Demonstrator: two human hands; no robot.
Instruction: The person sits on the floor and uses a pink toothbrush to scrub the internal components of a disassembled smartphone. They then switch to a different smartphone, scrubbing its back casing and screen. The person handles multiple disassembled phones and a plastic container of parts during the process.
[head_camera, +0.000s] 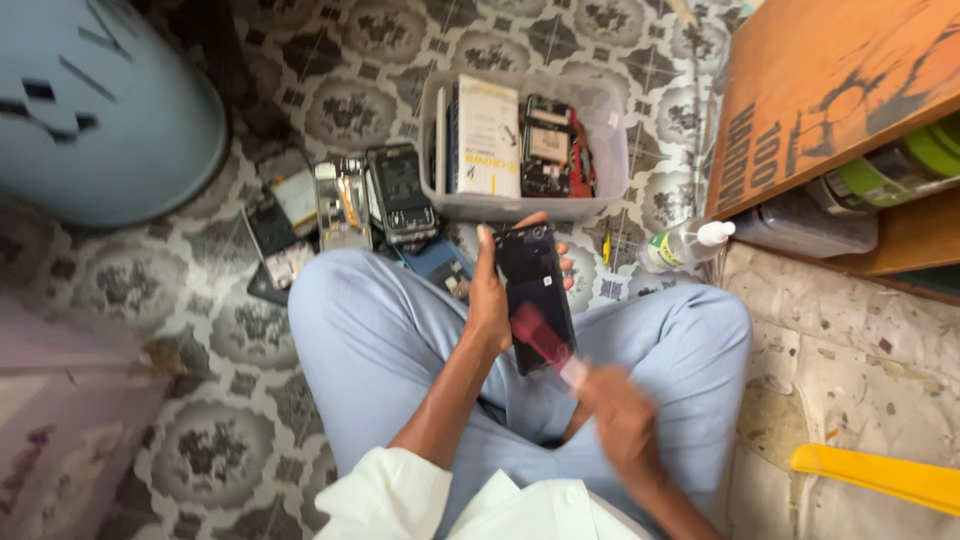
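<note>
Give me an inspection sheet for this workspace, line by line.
Surface: patterned grey tiled floor; the person sits cross-legged on it.
Job's things: dark phone, held upright over the lap; red-tipped tool, blurred, against the phone.
Clutter: opened phones and parts on the floor; clear plastic bin holding boxes and boards; pump bottle lying on its side.
Grippers: left hand grips the phone; right hand holds the tool, blurred.
Cables: nothing seen.
Surroundings: blue drum, wooden shelf, yellow object.
</note>
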